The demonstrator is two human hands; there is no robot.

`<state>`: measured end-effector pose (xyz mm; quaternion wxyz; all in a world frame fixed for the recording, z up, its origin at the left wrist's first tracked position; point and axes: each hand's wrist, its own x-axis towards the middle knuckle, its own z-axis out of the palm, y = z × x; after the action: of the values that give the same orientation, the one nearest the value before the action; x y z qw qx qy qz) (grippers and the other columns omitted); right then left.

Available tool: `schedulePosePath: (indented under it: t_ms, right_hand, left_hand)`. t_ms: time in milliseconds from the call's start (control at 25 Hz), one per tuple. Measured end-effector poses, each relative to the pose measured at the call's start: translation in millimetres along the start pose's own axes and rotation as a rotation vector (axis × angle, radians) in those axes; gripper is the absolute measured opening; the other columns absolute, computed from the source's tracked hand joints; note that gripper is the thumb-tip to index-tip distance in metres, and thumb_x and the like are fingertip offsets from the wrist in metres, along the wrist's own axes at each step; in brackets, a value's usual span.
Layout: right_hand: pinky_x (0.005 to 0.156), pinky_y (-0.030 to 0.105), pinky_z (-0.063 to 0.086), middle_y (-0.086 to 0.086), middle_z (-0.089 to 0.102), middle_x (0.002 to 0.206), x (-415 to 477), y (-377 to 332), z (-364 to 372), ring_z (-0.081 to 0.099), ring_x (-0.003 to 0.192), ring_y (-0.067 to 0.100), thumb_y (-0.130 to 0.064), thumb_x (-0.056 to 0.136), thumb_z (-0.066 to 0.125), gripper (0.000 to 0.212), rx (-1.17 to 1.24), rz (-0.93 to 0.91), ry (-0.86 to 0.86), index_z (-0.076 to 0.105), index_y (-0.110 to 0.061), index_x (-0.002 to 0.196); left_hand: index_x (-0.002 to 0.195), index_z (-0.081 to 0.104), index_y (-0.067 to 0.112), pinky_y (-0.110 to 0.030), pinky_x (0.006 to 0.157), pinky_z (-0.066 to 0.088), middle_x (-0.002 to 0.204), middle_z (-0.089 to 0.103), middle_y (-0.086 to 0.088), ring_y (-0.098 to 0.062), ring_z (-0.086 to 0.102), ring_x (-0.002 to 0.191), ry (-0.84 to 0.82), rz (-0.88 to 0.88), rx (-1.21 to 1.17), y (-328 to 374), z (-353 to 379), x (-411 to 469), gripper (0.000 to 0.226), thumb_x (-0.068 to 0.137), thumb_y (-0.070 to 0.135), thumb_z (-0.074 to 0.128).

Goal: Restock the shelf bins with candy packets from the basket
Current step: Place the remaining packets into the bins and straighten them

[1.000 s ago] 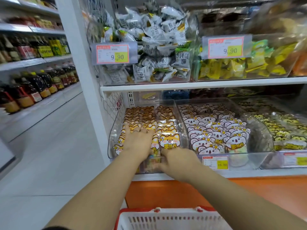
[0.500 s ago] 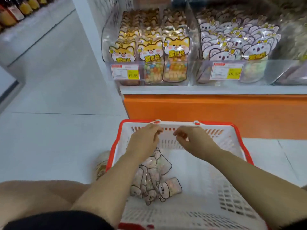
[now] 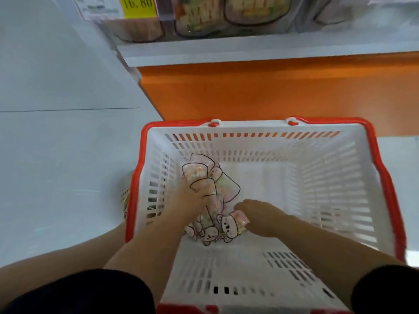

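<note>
Packets [image 3: 223,193] of pastel candy, clear with black outlines, lie heaped on the basket [image 3: 272,141] floor toward its 9 o'clock wall. The bear-faced ones are at the heap's 6 o'clock. The left hand [image 3: 190,200] comes in at the heap's 8 o'clock with its fingers curled into the pile, gripping the packets there. The right hand [image 3: 260,216] sits at the heap's 4 o'clock, fingers bent down and touching a bear-faced packet; I cannot tell whether it holds it. The two hands are close together, with the lower part of the heap between them. The basket stands on the floor [image 3: 56,143] against an orange panel [image 3: 272,91] at its 12 o'clock. Above that, the bins [image 3: 249,14] line the shelf [image 3: 249,48], with a yellow price tag [image 3: 136,3] at 11 o'clock.
</note>
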<state>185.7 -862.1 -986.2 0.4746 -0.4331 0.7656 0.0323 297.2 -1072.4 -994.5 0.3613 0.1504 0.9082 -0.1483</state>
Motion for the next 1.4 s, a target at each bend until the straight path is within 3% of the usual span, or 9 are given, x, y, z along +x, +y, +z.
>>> schedulePosePath:
  t_ms: [160, 280, 440, 520, 640, 880, 1040, 1280, 1400]
  right_hand:
    - [0.103, 0.043, 0.044, 0.004, 0.044, 0.144, 28, -12, 23, 0.041, 0.131, 0.026, -0.004, 0.089, 0.055, 0.061, -0.098, -0.063, 0.038, 0.039, -0.022, 0.145]
    - [0.100, 0.040, 0.041, 0.006, 0.054, 0.130, 30, -15, 35, 0.048, 0.121, 0.028, -0.014, 0.087, 0.063, 0.052, -0.310, -0.067, 0.053, 0.046, -0.020, 0.136]
    - [0.090, 0.039, 0.050, 0.008, 0.059, 0.117, 19, -1, 28, 0.058, 0.110, 0.028, -0.033, 0.085, 0.072, 0.039, -0.182, 0.041, -0.160, 0.062, -0.013, 0.118]
    - [0.082, 0.032, 0.048, 0.006, 0.058, 0.106, 11, 16, 6, 0.057, 0.102, 0.024, -0.038, 0.084, 0.071, 0.033, 0.032, 0.120, -0.144, 0.061, -0.014, 0.104]
    - [0.061, 0.027, 0.041, 0.003, 0.051, 0.075, -6, 34, -35, 0.054, 0.075, 0.020, -0.034, 0.082, 0.069, 0.028, 0.409, 0.228, 0.004, 0.051, -0.015, 0.072]
    - [0.066, 0.031, 0.054, 0.002, 0.060, 0.077, -70, 20, -97, 0.062, 0.072, 0.018, -0.028, 0.092, 0.067, 0.018, 1.277, 0.237, 0.387, 0.061, -0.010, 0.094]
    - [0.063, 0.030, 0.051, 0.004, 0.057, 0.075, -115, 9, -125, 0.057, 0.066, 0.016, -0.030, 0.090, 0.068, 0.019, 1.465, 0.159, 0.615, 0.060, -0.012, 0.092]
    - [0.078, 0.042, 0.045, 0.021, 0.067, 0.094, -185, -26, -161, 0.062, 0.086, 0.034, -0.050, 0.062, 0.075, 0.067, 1.694, 0.063, 0.862, 0.067, -0.004, 0.110]
    - [0.097, 0.047, 0.050, 0.021, 0.073, 0.108, -223, -48, -174, 0.070, 0.100, 0.035, -0.047, 0.087, 0.066, 0.053, 1.724, -0.127, 0.859, 0.064, -0.007, 0.121]
  left_hand:
    - [0.151, 0.030, 0.016, -0.059, 0.114, 0.027, 0.155, 0.035, -0.014, -0.036, 0.047, 0.135, 0.086, 0.093, -0.131, 7, -2, 0, 0.058, 0.098, 0.009, 0.051]
    - [0.119, 0.062, 0.012, -0.042, 0.097, 0.047, 0.108, 0.064, -0.003, -0.023, 0.062, 0.078, -0.074, 0.146, -0.230, 15, -5, -2, 0.037, 0.086, -0.005, 0.055]
    - [0.073, 0.052, 0.011, -0.028, 0.070, 0.046, 0.062, 0.040, 0.003, -0.014, 0.033, 0.052, -0.293, 0.064, -0.197, 16, -27, 0, 0.024, 0.089, -0.007, 0.056]
    - [0.091, 0.062, 0.012, -0.027, 0.057, 0.040, 0.066, 0.046, 0.004, -0.015, 0.044, 0.057, -0.312, 0.010, -0.279, 6, -39, -1, 0.006, 0.089, 0.008, 0.067]
    - [0.116, 0.068, 0.019, -0.030, 0.068, 0.050, 0.092, 0.064, 0.004, -0.017, 0.060, 0.081, -0.289, -0.165, -0.628, -17, -51, -8, 0.039, 0.080, 0.032, 0.077]
    - [0.126, 0.067, 0.018, -0.021, 0.078, 0.046, 0.127, 0.062, 0.001, -0.012, 0.057, 0.104, 0.123, -0.421, -1.446, -49, -90, -45, 0.042, 0.086, 0.028, 0.073]
    - [0.133, 0.061, 0.021, -0.029, 0.096, 0.046, 0.131, 0.057, 0.008, -0.013, 0.056, 0.114, 0.452, -0.512, -1.780, -34, -131, -65, 0.047, 0.089, 0.024, 0.075]
    - [0.121, 0.060, 0.011, -0.033, 0.073, 0.058, 0.118, 0.065, -0.005, -0.021, 0.067, 0.100, 0.746, -0.375, -2.226, 5, -217, -92, 0.042, 0.085, 0.022, 0.079]
    - [0.116, 0.060, 0.018, -0.043, 0.082, 0.061, 0.117, 0.065, -0.005, -0.029, 0.069, 0.104, 0.857, -0.304, -2.176, 26, -246, -104, 0.052, 0.074, 0.033, 0.087]
